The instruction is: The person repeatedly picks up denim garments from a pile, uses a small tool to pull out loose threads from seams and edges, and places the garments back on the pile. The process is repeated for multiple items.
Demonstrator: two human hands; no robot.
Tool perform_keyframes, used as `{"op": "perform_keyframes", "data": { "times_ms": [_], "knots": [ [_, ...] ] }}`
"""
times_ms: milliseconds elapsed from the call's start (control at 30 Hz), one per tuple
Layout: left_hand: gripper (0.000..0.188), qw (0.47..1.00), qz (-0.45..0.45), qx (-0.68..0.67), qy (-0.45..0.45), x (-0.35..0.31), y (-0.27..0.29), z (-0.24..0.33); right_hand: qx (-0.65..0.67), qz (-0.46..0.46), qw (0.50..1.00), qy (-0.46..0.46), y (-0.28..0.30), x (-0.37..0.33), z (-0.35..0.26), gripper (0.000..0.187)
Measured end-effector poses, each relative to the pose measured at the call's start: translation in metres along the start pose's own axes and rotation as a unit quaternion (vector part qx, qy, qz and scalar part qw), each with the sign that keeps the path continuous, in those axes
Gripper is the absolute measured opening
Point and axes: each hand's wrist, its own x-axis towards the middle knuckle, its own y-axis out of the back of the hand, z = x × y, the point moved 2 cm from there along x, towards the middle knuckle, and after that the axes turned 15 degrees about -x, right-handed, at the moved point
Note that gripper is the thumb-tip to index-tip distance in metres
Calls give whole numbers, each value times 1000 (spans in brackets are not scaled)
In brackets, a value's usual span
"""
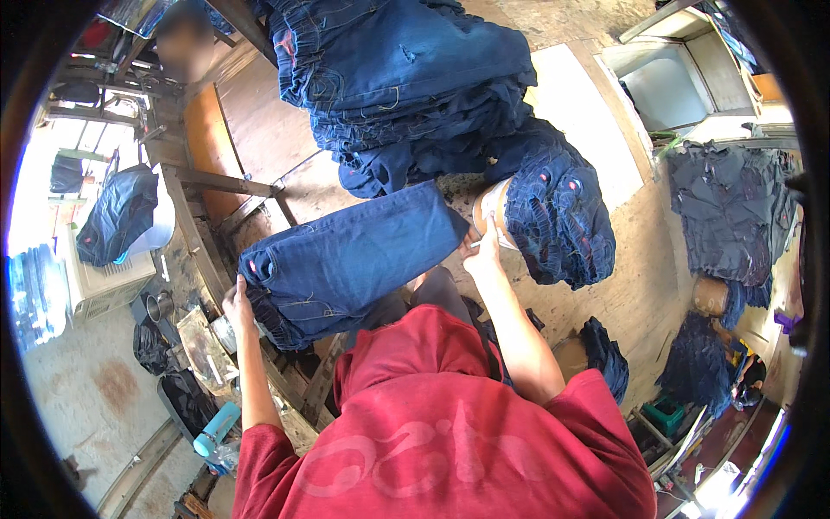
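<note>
A folded pair of dark blue jeans (363, 251) is stretched out in front of me, tilted up toward the right. My left hand (237, 304) grips its elastic waistband end, where a small red-and-white patch shows. At the other end, my right hand (484, 253) has hold of the leg edge, its index finger pointing away from me. A small white stick-like thing shows by those fingers, too small to name. Beyond the garment rises a tall stack of folded jeans (415, 86). More bunched jeans (558, 221) lie beside a tan round object (489, 213), just past my right hand.
Grey garments (731, 208) are piled at the far right, with dark blue clothes (700, 363) below. On the left are a beige boxy appliance (108, 272), a black plastic bag (121, 216) and a light-blue bottle (218, 428). A wooden frame (203, 233) runs along that side.
</note>
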Motion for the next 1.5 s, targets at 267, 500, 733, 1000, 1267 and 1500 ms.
{"op": "perform_keyframes", "data": {
  "times_ms": [267, 500, 733, 1000, 1267, 1500],
  "knots": [
    [46, 753, -419, 109, -496, -188, -172, 81, 135, -54, 984, 101, 12, 33, -101, 48],
    [97, 599, -555, 266, -512, -258, -277, 53, 69, 116, 906, 401, 34, -68, -206, 34],
    [106, 644, -490, 254, -530, -298, -291, 42, -82, 141, 722, 673, -19, -210, -196, 14],
    [68, 640, -432, 257, -581, -305, -265, 14, -408, -177, 500, 743, -171, -251, 30, 30],
    [75, 645, -470, 232, -556, -310, -260, 18, -619, -253, 216, 711, -197, -205, 130, 43],
    [82, 650, -551, 243, -464, -282, -264, 43, -489, -27, 448, 748, -141, -300, -84, 21]
  ]
}}
